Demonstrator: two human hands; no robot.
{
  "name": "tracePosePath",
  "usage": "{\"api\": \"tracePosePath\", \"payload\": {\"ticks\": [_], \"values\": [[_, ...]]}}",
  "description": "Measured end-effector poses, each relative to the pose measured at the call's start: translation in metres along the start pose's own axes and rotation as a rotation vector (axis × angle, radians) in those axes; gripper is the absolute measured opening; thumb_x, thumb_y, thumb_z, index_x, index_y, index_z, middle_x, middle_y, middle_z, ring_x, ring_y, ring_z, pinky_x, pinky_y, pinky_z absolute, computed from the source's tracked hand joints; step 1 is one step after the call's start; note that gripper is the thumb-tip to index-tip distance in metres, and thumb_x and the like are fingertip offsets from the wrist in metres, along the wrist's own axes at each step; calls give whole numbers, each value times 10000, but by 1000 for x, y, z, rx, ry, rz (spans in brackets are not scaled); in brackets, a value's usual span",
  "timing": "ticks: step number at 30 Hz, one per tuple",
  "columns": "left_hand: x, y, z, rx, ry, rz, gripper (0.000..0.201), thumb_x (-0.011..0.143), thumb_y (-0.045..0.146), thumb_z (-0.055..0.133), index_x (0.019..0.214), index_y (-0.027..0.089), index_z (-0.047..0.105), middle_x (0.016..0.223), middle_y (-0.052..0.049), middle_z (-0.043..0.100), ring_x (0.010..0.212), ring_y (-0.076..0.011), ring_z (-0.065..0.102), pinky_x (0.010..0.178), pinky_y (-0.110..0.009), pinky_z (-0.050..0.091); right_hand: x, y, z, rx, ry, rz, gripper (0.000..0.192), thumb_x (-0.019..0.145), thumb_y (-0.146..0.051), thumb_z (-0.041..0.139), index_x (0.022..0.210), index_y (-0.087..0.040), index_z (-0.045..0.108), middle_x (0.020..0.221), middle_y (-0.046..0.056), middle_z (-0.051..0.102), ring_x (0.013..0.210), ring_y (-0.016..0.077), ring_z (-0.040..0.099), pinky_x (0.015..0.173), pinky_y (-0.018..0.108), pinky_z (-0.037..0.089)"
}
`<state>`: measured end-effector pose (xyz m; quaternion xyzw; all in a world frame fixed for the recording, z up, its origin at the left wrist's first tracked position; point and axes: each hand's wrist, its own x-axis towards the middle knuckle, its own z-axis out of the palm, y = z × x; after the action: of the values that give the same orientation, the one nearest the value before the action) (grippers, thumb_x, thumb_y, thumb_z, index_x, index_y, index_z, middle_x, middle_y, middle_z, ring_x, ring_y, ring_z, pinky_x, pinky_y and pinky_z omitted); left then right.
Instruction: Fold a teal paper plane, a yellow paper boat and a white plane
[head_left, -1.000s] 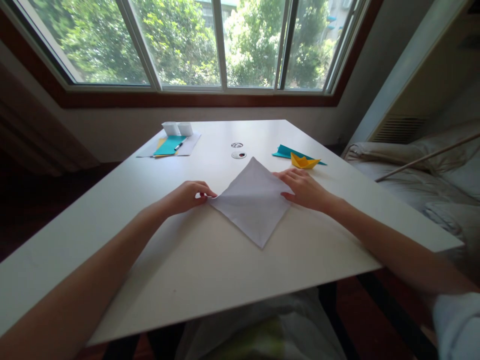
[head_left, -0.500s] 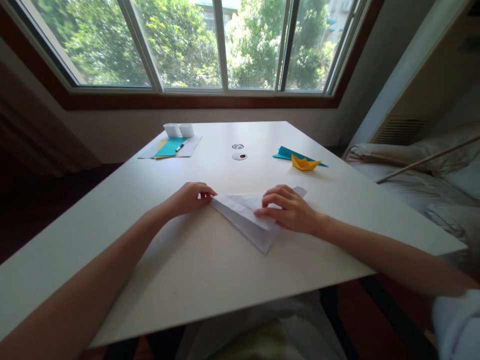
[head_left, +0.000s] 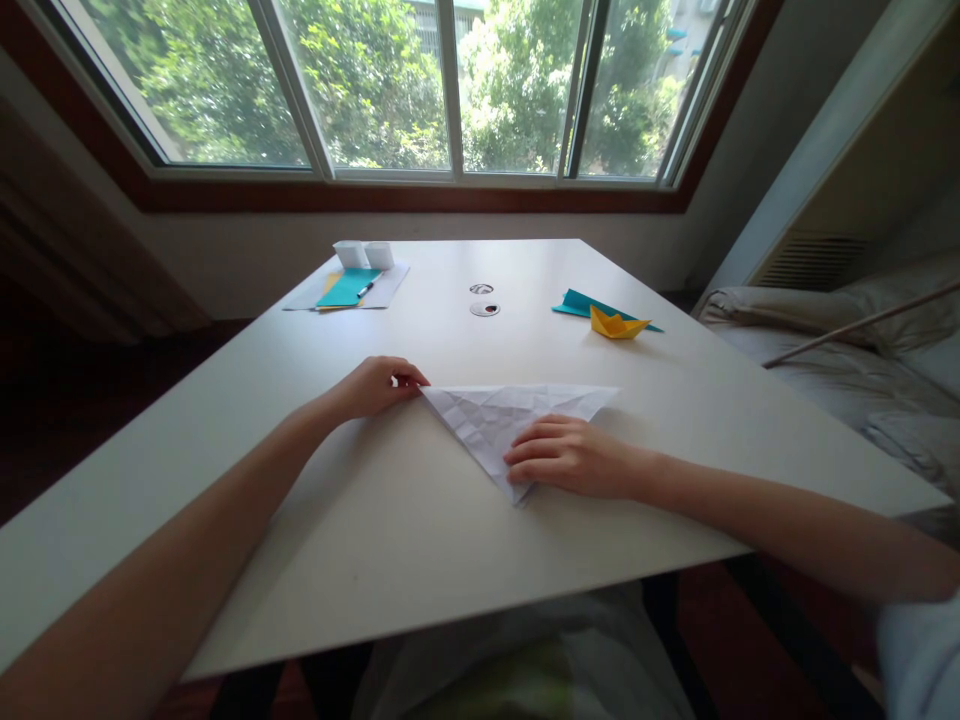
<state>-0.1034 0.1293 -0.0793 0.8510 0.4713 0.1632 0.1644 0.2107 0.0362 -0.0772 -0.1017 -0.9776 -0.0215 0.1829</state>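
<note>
On the white desk (head_left: 675,400), we are pinching the folded paper triangle's (head_left: 510,415) left corner with our left hand (head_left: 375,385), while our right hand (head_left: 574,458) is pressing flat, fingers extended, on its lower point.

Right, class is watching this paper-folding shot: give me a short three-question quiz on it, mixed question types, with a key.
1. True or false: the white paper lies folded into a triangle on the table.
2. Which hand presses the paper's near point? A) the left hand B) the right hand C) neither
3. Fill in: the yellow paper boat sits against a ___ sheet.

Key
1. True; its long edge faces the window, its point faces the person.
2. B; the right hand lies flat there, while the left hand pinches the left corner.
3. Teal.
</note>
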Motion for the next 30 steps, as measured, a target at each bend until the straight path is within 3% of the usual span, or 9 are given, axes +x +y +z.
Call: {"api": "tracePosePath", "payload": {"ticks": [16, 24, 27, 30], "values": [[-6, 4, -9, -58, -109, 15, 285, 729, 321, 520, 923, 200, 691, 886, -26, 675, 734, -139, 564, 652, -218, 428, -11, 4, -3, 107, -139, 5, 286, 923, -195, 365, 1095, -236, 590, 1008, 66, 578, 1022, 143, 523, 851, 268, 435], [-9, 1, -14, -36, -127, -5, 280, 726, 307, 507, 912, 204, 689, 878, -20, 673, 753, -146, 570, 665, -220, 441, -10, 3, -4, 134, -128, 5, 297, 927, -174, 351, 1083, -233, 597, 984, 68, 590, 998, 135, 529, 839, 264, 434], [-10, 15, -21, 65, -74, -15, 293, 755, 294, 470, 950, 213, 673, 938, -24, 662, 803, -164, 578, 701, -241, 452, -9, 2, -3, 136, -124, 7, 296, 928, -187, 349, 1074, -230, 603, 981, 70, 593, 993, 143, 531, 840, 272, 434], [-14, 48, -20, 142, -20, 86, 345, 823, 275, 411, 1092, 215, 618, 1103, -52, 606, 952, -191, 567, 821, -286, 440, -9, 3, -3, 141, -125, 6, 298, 927, -191, 350, 1074, -224, 607, 984, 73, 594, 986, 150, 533, 836, 275, 435]]}}
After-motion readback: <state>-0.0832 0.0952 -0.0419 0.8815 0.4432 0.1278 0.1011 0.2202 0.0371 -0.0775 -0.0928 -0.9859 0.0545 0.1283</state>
